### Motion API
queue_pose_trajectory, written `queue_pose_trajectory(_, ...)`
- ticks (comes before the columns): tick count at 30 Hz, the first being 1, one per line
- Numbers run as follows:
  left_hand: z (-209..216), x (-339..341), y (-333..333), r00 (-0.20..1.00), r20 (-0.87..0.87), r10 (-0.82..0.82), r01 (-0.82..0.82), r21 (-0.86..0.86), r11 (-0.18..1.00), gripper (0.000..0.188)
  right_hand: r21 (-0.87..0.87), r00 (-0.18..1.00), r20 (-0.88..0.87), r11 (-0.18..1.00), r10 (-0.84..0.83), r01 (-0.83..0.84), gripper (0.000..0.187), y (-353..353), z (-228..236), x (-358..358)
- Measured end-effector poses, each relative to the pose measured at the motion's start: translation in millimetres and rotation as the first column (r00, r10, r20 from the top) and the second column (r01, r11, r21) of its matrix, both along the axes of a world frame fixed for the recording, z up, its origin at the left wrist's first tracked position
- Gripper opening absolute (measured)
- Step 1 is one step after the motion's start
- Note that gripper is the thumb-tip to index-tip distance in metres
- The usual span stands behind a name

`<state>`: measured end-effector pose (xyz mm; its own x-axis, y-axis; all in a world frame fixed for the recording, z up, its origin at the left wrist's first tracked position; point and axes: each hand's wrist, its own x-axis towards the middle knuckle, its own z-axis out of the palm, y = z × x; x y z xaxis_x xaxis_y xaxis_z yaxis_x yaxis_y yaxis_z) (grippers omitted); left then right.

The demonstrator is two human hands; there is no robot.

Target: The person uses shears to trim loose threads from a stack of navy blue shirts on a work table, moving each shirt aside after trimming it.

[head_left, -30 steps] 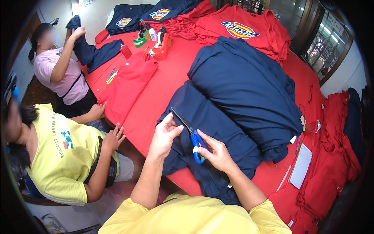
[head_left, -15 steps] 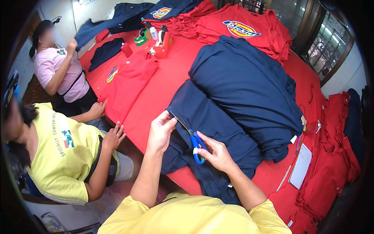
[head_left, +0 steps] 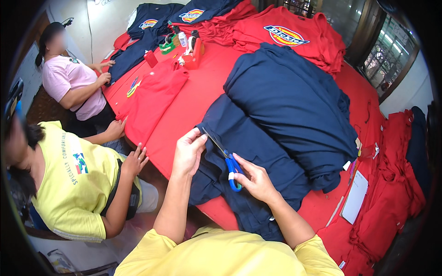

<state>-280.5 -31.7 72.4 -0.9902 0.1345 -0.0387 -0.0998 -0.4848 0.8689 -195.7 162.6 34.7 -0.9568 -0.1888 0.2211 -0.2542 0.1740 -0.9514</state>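
One pair of blue scissors (head_left: 231, 172) is held in the right hand (head_left: 256, 179); one navy cloth (head_left: 251, 142) is pinched by the left hand (head_left: 188, 152); two co-workers (head_left: 80, 184) are seen at left.

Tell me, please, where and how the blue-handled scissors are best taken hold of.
Probably by the blue handle loops, from the lower right, where the right hand is: the scissors slant, loops lowest, while the blades point up-left, toward the left hand's fingertips.
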Motion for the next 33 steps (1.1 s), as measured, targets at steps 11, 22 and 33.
queue_pose_trajectory(11, -1, 3, 3, 0.998, -0.018, -0.059, 0.059, -0.005, 0.998, 0.035, -0.010, 0.999, 0.032, 1.000, -0.020, 0.020, 0.057, 0, 1, -7)
queue_pose_trajectory(22, -3, 6, 6, 0.998, 0.018, -0.064, 0.065, -0.030, 0.997, 0.035, -0.038, 0.989, 0.149, 0.999, -0.015, 0.021, 0.050, 0, 5, -5)
queue_pose_trajectory(33, -3, -5, -1, 0.998, -0.025, 0.051, -0.050, 0.017, 0.999, 0.028, 0.068, 0.992, 0.127, 0.998, -0.003, -0.006, 0.051, -1, 4, -4)
